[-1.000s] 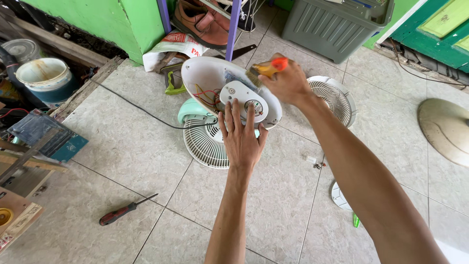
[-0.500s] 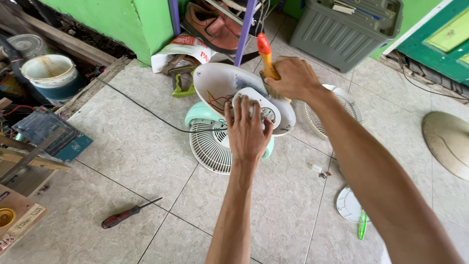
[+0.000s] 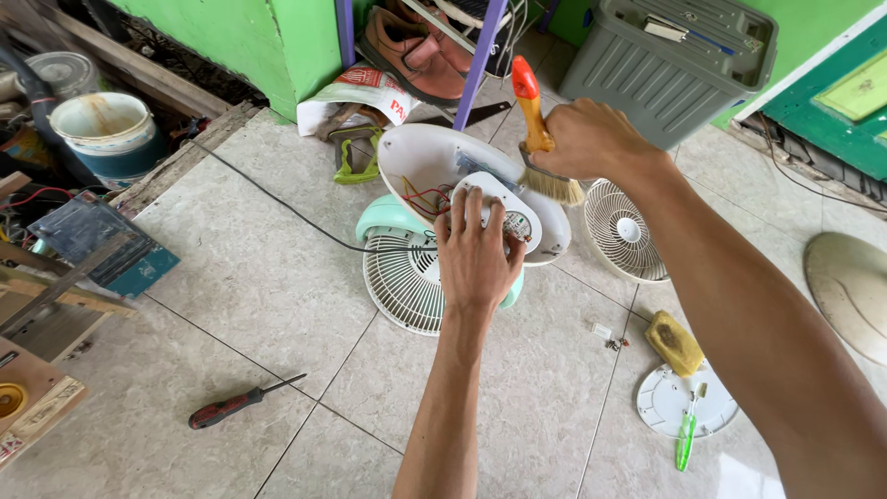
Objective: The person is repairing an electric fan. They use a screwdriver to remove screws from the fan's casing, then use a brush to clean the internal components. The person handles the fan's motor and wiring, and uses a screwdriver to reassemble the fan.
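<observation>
On the tiled floor, the left hand [image 3: 476, 254] lies spread against the white fan housing [image 3: 434, 166]; the right hand [image 3: 591, 139] grips a paintbrush [image 3: 536, 139] over it.

The left hand [image 3: 476, 254] lies flat over the white oval plastic fan base [image 3: 434, 166], hiding the control panel under its palm, and the teal-rimmed white wire fan grille [image 3: 402, 282] below its wrist is partly covered too. The right hand [image 3: 591, 139] wraps the middle of the orange-handled bristle brush [image 3: 540, 152], while the tiny dark bits on the tile [image 3: 613, 344] beneath that forearm are too small to identify
</observation>
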